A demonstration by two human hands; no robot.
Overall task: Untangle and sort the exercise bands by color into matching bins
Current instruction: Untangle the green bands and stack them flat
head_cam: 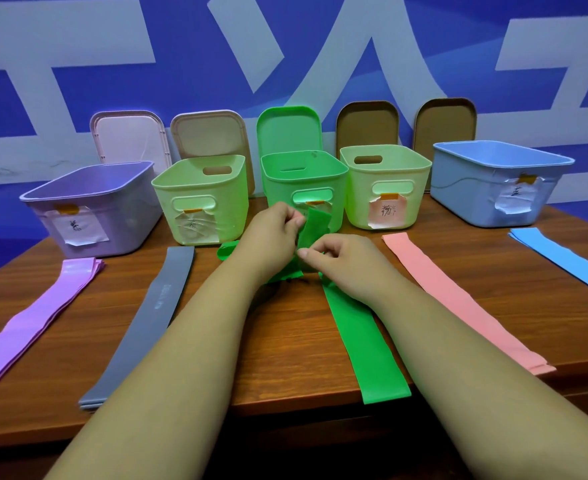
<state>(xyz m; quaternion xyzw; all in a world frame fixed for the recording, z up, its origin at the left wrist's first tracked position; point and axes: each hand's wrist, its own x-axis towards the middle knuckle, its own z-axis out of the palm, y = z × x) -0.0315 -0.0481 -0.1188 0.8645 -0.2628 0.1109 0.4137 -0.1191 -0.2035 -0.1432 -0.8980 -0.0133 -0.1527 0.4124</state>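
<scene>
A person's left hand (pixel 272 226) and right hand (pixel 341 258), fingers curled, each pinch a knotted fold of the green band (pixel 365 341) between thumb and forefinger, just in front of the green bin (pixel 303 183). The band's smooth, flat tail runs back to the near edge of the wood-grain table (pixel 285 358). Purple (pixel 36 317), grey (pixel 147 317), pink (pixel 459 299) and blue (pixel 562 258) bands lie flat in separate strips on either side, with bare wood between them. Five open, round-cornered plastic bins line the far edge, with lids propped behind them.
</scene>
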